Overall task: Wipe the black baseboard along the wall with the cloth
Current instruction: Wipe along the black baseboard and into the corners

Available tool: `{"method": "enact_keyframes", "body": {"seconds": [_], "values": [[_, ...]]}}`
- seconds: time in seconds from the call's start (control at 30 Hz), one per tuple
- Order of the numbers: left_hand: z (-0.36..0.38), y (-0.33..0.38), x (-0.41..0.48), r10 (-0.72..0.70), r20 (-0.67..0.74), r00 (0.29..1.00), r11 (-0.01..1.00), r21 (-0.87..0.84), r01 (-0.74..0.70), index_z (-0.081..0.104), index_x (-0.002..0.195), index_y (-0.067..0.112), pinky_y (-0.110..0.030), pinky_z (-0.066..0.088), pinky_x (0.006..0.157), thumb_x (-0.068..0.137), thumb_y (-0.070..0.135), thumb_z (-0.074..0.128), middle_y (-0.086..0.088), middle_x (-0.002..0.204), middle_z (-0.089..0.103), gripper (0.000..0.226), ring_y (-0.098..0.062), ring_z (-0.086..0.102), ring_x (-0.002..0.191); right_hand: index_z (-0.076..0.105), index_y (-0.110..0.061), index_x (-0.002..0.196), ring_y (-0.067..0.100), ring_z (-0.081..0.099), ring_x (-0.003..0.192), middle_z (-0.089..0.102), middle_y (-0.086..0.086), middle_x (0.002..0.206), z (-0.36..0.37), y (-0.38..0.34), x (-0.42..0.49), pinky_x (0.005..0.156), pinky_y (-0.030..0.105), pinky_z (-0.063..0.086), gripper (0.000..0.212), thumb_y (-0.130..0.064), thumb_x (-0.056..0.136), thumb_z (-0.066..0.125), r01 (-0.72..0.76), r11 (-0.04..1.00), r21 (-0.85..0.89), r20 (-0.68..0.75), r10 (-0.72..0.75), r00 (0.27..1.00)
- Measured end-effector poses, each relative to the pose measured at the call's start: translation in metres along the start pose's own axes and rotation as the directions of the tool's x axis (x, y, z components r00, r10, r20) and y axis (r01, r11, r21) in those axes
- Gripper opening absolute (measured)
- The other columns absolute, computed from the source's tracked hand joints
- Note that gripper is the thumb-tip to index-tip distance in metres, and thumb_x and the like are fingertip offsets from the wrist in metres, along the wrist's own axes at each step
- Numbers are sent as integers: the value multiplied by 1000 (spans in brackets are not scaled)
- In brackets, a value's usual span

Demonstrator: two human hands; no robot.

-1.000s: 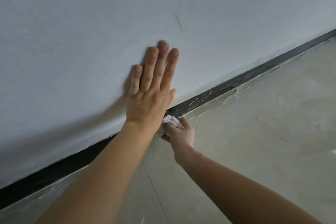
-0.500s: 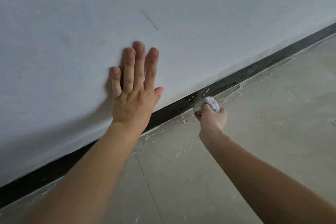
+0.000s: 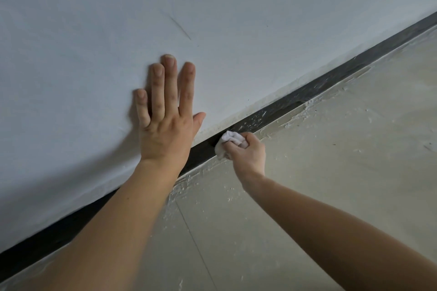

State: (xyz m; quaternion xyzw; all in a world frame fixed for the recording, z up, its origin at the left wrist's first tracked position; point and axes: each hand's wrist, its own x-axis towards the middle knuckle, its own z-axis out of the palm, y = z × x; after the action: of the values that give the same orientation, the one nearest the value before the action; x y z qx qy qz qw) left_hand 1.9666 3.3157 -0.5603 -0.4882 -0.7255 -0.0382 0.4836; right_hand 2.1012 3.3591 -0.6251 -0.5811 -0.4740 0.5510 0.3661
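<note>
Crumpled white cloth [image 3: 230, 140] in right hand [image 3: 248, 152] presses smeared, seemingly plaster-flecked black baseboard [image 3: 307, 95].

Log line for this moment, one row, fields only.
left hand: flat on wall | right hand: gripping cloth | cloth: pressed on black baseboard | white smears: on baseboard beyond cloth | step: wiping

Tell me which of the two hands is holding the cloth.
The right hand: it is closed around the white cloth and presses it to the black baseboard. The left hand lies flat and empty on the wall.
</note>
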Motion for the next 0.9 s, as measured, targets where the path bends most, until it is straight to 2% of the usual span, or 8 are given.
{"method": "enact_keyframes", "body": {"seconds": [0.1,0.23,0.37,0.43,0.5,0.6,0.77,0.9], "values": [[1,0,-1,-5,-3,1000,1000,-10,5,-11,151,8,-44,-17,113,88,63,47,-21,149,-33,102,-30,-32,139,63,-7,84,2,56,59,63,-6,65,-10,-2,13,54,15,46,12,-9,77,72,-8,1000,-15,-55,8,998],[0,0,0,-6,-2,1000,1000,-14,6,-11,151,8,-44,-17,113,87,62,49,-21,149,-34,104,-30,-32,139,63,-14,82,8,58,66,65,-2,74,-20,-3,27,64,25,52,10,-8,79,71,-33,999,-26,-108,30,994],[-2,0,-1,0,14,1000,1000,-14,0,-12,151,8,-44,-17,113,87,62,50,-21,149,-35,105,-30,-33,139,57,-12,79,11,53,63,58,-3,68,-40,-13,44,57,23,48,13,-1,81,63,-62,995,83,-323,85,943],[-1,-1,-2,4,10,1000,1000,-16,-4,-11,152,8,-44,-17,113,87,62,51,-21,149,-34,105,-30,-32,139,58,-11,80,11,52,62,58,-2,68,-44,-13,37,58,26,48,13,1,79,62,-75,992,100,-279,100,955],[0,-2,-2,7,8,1000,1000,-10,-7,-10,152,8,-45,-17,113,87,62,51,-21,150,-32,104,-30,-31,140,58,-13,78,11,54,61,60,0,70,-34,-3,16,60,28,50,17,3,79,64,-122,987,108,-116,134,984],[-1,-2,-1,7,9,1000,1000,-9,-7,-10,152,8,-44,-17,113,88,62,48,-21,150,-32,102,-30,-30,140,60,-13,75,11,55,60,61,-1,66,-8,12,-5,60,26,48,17,2,77,68,-250,964,88,70,244,967],[0,-4,-3,24,10,1000,1000,-8,-24,-9,152,8,-44,-16,114,89,62,48,-20,151,-31,101,-30,-29,141,62,-11,80,8,55,57,60,-1,67,-3,6,15,44,11,43,18,6,75,66,-291,935,204,-37,304,952],[2,-4,-2,26,0,1000,1000,-9,-26,-8,153,8,-44,-16,114,88,62,49,-20,151,-30,101,-30,-29,141,60,-14,75,6,58,61,63,-1,70,-29,-5,42,45,8,46,21,5,75,67,-258,944,205,-136,288,948]]}}
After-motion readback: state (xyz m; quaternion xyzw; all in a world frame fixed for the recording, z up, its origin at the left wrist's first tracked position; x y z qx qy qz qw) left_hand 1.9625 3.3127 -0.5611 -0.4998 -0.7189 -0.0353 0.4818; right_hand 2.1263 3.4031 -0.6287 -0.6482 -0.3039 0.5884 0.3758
